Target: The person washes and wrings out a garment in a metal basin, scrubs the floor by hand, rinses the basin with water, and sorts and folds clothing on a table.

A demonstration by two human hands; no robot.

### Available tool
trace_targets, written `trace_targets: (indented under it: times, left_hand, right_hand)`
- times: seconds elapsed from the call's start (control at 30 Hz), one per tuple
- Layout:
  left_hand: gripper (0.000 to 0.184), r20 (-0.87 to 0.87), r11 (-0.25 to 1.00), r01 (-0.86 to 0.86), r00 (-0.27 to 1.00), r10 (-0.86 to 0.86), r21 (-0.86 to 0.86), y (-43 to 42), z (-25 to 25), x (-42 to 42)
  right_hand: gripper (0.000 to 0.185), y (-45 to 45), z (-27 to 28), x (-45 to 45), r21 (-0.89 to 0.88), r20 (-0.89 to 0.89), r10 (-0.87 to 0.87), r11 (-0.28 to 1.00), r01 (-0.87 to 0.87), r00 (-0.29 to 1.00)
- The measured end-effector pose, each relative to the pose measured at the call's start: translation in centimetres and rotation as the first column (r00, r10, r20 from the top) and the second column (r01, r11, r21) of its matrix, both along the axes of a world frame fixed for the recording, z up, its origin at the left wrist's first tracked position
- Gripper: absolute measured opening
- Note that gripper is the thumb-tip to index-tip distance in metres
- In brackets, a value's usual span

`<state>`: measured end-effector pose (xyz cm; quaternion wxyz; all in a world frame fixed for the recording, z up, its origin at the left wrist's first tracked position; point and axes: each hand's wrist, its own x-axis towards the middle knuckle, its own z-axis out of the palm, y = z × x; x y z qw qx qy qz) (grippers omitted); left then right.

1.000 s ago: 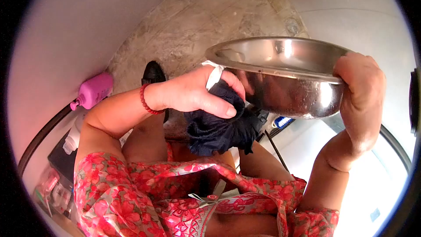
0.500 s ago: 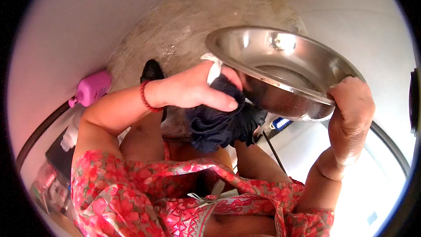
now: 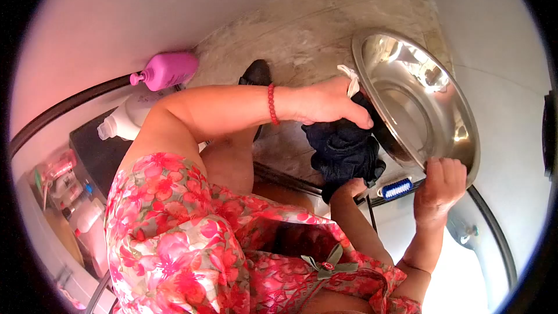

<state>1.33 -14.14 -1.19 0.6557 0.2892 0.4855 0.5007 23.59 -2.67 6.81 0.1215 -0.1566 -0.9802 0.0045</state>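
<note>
A steel basin [image 3: 407, 104] is tilted steeply, its shiny inside facing up and right. Fingers of my right hand [image 3: 443, 189] are closed over its lower right rim. My left hand [image 3: 340, 103], with a red bead bracelet on the wrist, grips dark navy cloth [image 3: 343, 148] beside the basin's left side. A white strip [image 3: 350, 78] shows at that hand, against the rim. Some of the left fingers are hidden behind the basin and cloth. The cloth hangs down in a bunch toward my knee.
A pink bottle [image 3: 170, 71] lies by the left wall, with a white bottle [image 3: 129, 117] below it. A blue brush [image 3: 397, 189] rests on a ledge under the basin. My dark shoe [image 3: 256, 74] is on the tiled floor [image 3: 314, 26]. Toiletries [image 3: 72, 192] fill the lower left.
The basin has tipped further, from nearly level to steep. In the view, both hands, basin and cloth sit further right, and the surroundings have shifted and turned too.
</note>
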Motion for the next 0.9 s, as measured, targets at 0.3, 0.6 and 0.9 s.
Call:
trace_targets:
  times: [0.3, 0.6, 0.9]
  left_hand:
    - [0.045, -0.143, 0.978, -0.096, 0.987, 0.069, -0.186, -1.8, -3.3, 0.1]
    - [0.038, -0.101, 0.954, -0.005, 0.995, -0.026, -0.298, -3.4, -2.7, -0.8]
    - [0.041, 0.019, 0.865, 0.189, 0.979, -0.203, -0.465, -1.8, -1.9, -2.1]
  right_hand:
    - [0.016, -4.4, -9.8, 3.0, -0.249, 0.061, 0.061, 0.968, -0.044, 0.996]
    - [0.026, -6.8, -17.2, 3.5, -0.400, 0.139, 0.080, 0.916, -0.018, 0.987]
    - [0.072, -2.6, -14.3, 1.2, -0.907, 0.146, 0.220, 0.419, 0.042, 0.965]
